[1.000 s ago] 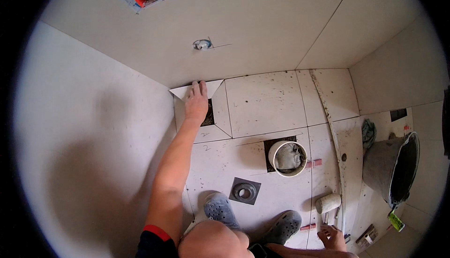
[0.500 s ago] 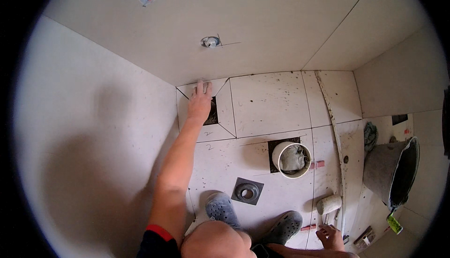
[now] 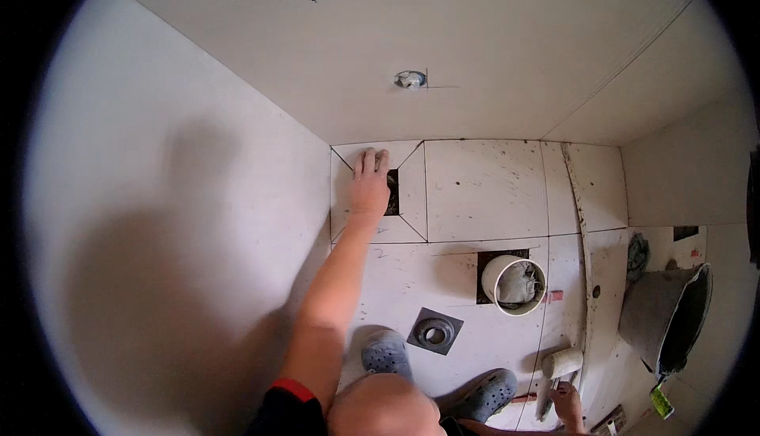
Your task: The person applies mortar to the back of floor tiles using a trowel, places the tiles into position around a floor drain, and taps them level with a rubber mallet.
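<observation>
Left hand (image 3: 370, 191): placed left of centre in the frame, palm down. Its fingers (image 3: 370, 161) are extended and grasp nothing; the tips rest on a pale, mitred tile piece (image 3: 404, 149). That tile piece lies at the foot of the far wall (image 3: 483, 111), forming the upper side of a framed square around a dark floor opening (image 3: 393, 192). Dark joint lines run diagonally from its two lower corners. The hand partly covers both the piece and the opening.

Right hand (image 3: 568, 406): at the lower right of the frame, fingers bent, at the handle of a mallet with a cream head (image 3: 562, 363). Whether the fingers close on the handle cannot be determined.

Surroundings: right of centre, a white bucket (image 3: 492, 271) containing a grey cloth (image 3: 516, 284) stands over the edge of a second dark opening (image 3: 485, 296). Lower centre, a grey drain fitting (image 3: 435, 331) sits on the floor (image 3: 459, 361), above two grey clogs (image 3: 385, 350). At the right edge, a large dark bucket (image 3: 653, 317) appears tilted, beside a greenish rag (image 3: 638, 255).
</observation>
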The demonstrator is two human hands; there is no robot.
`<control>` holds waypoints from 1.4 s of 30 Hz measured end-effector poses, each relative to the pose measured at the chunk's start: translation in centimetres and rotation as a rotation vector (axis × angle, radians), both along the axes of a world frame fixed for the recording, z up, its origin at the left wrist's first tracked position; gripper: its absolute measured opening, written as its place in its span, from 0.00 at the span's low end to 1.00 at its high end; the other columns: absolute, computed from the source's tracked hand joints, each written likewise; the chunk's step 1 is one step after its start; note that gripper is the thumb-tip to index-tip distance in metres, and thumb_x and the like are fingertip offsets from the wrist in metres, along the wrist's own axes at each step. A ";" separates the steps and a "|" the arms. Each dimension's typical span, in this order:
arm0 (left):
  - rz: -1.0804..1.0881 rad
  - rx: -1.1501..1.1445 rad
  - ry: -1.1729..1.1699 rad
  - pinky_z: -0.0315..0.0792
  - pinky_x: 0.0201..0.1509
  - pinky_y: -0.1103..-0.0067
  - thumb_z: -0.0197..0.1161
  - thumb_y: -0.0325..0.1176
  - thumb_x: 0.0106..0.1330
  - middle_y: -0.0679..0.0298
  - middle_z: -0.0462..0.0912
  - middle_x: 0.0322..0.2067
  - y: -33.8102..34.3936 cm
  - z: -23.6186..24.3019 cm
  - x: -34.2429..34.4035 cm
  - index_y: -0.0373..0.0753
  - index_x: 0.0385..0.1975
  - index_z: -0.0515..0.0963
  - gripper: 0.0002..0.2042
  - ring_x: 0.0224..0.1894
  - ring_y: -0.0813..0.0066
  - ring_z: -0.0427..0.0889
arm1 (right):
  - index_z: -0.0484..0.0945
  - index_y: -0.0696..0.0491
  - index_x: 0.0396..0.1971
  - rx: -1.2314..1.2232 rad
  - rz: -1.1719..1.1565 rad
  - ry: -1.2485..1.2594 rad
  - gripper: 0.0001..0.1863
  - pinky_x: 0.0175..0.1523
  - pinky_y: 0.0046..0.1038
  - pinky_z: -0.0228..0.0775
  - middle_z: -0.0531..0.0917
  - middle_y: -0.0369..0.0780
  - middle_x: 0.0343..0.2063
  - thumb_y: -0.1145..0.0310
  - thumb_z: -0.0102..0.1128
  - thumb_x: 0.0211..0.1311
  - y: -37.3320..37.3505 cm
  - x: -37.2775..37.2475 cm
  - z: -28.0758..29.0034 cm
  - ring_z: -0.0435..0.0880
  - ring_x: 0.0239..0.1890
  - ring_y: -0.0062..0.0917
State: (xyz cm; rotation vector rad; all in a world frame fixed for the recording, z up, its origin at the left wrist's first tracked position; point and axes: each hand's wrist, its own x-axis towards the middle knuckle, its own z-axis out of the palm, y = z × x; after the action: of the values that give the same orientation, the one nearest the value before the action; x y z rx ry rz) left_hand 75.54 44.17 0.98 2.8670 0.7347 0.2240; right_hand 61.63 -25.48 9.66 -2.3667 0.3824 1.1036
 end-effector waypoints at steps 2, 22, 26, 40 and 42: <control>0.013 0.056 -0.023 0.70 0.64 0.65 0.58 0.21 0.57 0.58 0.68 0.62 0.4 -1.0 -0.3 0.43 0.61 0.72 0.28 0.66 0.54 0.65 | 0.81 0.61 0.35 -0.167 0.127 -0.007 0.15 0.40 0.35 0.75 0.85 0.47 0.28 0.66 0.68 0.52 0.9 0.6 -0.4 0.84 0.32 0.38; 0.123 -0.001 -0.343 0.59 0.71 0.58 0.63 0.41 0.67 0.49 0.63 0.67 2.5 -2.8 -2.4 0.38 0.57 0.76 0.21 0.69 0.46 0.60 | 0.74 0.56 0.36 0.670 0.500 -0.638 0.04 0.55 0.36 0.75 0.78 0.40 0.34 0.74 0.59 0.63 25.0 21.5 24.5 0.80 0.42 0.29; 0.164 -0.015 -0.321 0.59 0.71 0.59 0.64 0.42 0.66 0.49 0.63 0.67 3.0 -2.2 -3.5 0.37 0.57 0.77 0.23 0.69 0.47 0.61 | 0.75 0.56 0.35 0.896 0.636 -0.703 0.01 0.59 0.41 0.75 0.80 0.42 0.34 0.78 0.57 0.66 35.6 24.0 21.2 0.82 0.41 0.28; 0.218 -0.127 -0.318 0.63 0.70 0.66 0.66 0.36 0.64 0.49 0.68 0.64 3.3 -2.1 -2.9 0.27 0.57 0.72 0.25 0.66 0.50 0.67 | 0.78 0.57 0.38 1.289 0.674 -0.744 0.07 0.62 0.35 0.74 0.84 0.41 0.40 0.84 0.57 0.65 58.7 25.0 3.5 0.83 0.54 0.34; 0.235 -0.142 -0.325 0.66 0.68 0.67 0.66 0.35 0.63 0.49 0.70 0.63 3.1 -1.3 -3.0 0.26 0.56 0.73 0.25 0.65 0.50 0.69 | 0.78 0.57 0.39 1.261 0.705 -0.778 0.06 0.61 0.34 0.75 0.84 0.40 0.40 0.84 0.57 0.66 59.8 25.2 2.5 0.83 0.54 0.34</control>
State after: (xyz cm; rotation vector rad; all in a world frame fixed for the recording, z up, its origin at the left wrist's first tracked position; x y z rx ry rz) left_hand 72.59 47.23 -0.28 2.5199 0.9722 0.6247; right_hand 86.84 34.31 12.14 -1.4897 -1.1484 0.3084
